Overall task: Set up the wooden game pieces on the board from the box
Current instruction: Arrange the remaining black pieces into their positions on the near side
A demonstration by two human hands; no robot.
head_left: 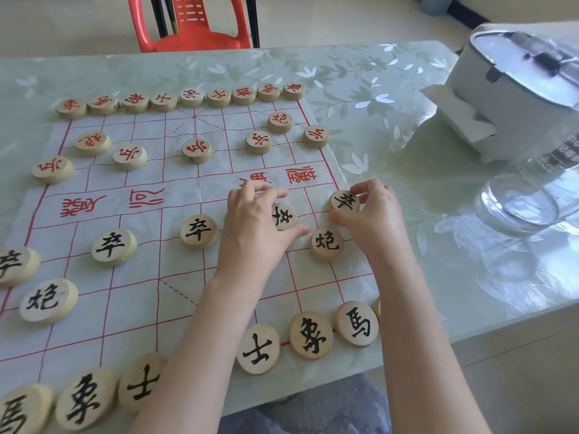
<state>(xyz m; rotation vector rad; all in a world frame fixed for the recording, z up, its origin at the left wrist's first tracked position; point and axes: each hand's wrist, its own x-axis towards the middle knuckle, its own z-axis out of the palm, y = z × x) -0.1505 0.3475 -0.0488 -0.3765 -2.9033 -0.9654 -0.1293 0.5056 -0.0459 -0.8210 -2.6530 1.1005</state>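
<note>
The left hand [255,220] held a round wooden piece [283,216] with a black sign between its thumb and fingers, right on the board [150,277]. The right hand [371,216] pinched another black-sign piece [344,200] at the board's right edge; that piece looked a bit tilted. Both sat on the row just on the near side of the board's middle strip. A third black piece [326,244] lay flat just below and between the two hands.

More black pieces stood along the near rows, and a line of them [310,335] ran along the bottom edge. The red-sign pieces were far away, with a full row [191,98] along the top edge and some others in front of it.

The board was a thin white sheet with red lines. It lay on a pale green table [391,126] with a leaf pattern. On the right stood a white pot [513,86] and a clear glass jar [529,195]. A red chair [191,23] stood behind the table.
</note>
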